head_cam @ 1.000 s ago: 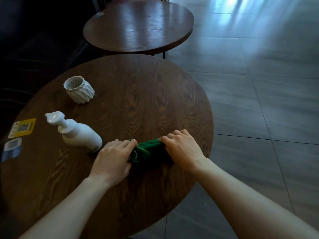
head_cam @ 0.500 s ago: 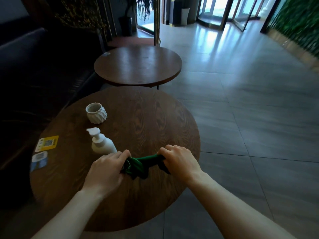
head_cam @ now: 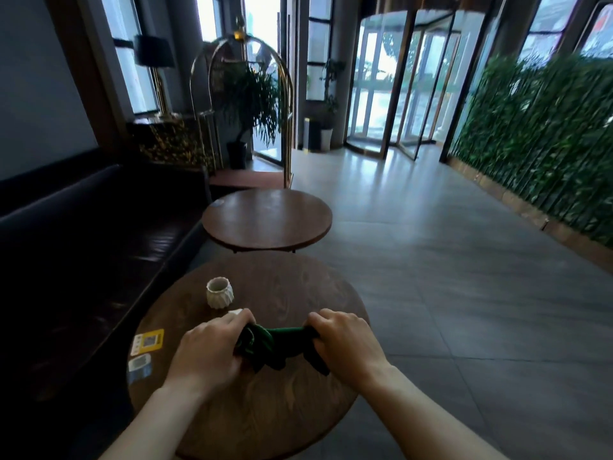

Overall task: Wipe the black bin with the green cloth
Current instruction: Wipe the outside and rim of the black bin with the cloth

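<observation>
A bunched green cloth (head_cam: 278, 343) is stretched between both hands just above the near round wooden table (head_cam: 265, 413). My left hand (head_cam: 209, 351) grips its left end and my right hand (head_cam: 345, 343) grips its right end, both with fingers curled tight. Far down the hall, beside the glass doors, stands a tall dark bin (head_cam: 312, 137), well away from my hands.
A white ribbed cup (head_cam: 219, 292) and two stickers (head_cam: 148, 341) are on the near table. A white pump bottle (head_cam: 236, 312) is mostly hidden behind my left hand. A second round table (head_cam: 267, 220), dark sofa (head_cam: 83, 227), luggage cart (head_cam: 242, 94) and plant wall (head_cam: 537, 144) border the tiled floor.
The view has tilted up from the tabletop to the hall and doors. Both hands have kept hold of the cloth and raised it slightly off the table.
</observation>
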`<state>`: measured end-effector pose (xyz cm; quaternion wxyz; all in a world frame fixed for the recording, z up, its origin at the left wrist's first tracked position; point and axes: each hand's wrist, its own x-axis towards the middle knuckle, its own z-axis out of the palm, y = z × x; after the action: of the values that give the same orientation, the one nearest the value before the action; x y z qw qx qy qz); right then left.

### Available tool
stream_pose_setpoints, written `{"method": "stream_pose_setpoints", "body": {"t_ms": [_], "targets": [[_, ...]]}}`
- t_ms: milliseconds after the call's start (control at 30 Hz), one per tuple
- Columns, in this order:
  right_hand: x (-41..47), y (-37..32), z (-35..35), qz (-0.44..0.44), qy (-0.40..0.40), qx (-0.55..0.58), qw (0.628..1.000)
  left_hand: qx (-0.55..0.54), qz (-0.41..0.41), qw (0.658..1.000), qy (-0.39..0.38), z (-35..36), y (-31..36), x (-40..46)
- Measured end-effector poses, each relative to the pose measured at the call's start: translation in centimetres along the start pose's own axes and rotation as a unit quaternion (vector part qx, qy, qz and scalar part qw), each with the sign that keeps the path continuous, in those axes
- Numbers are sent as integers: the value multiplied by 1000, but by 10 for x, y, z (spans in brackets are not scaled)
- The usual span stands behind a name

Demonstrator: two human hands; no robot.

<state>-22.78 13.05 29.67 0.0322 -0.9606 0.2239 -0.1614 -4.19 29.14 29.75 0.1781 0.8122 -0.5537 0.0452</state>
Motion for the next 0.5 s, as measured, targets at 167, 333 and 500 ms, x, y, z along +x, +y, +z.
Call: {"method": "stream_pose_setpoints", "body": {"t_ms": [167,333,500], "targets": [[-17,-39,-61,8,21,-17,1000,-2,27,999,18,-63,10,-17],[-30,-67,-112,21,18,-36,999,-4,49,998,27,-109,25,-31],[-36,-84,-149,23,14,-54,998,22,42,997,54,-141,37,-37]]}}
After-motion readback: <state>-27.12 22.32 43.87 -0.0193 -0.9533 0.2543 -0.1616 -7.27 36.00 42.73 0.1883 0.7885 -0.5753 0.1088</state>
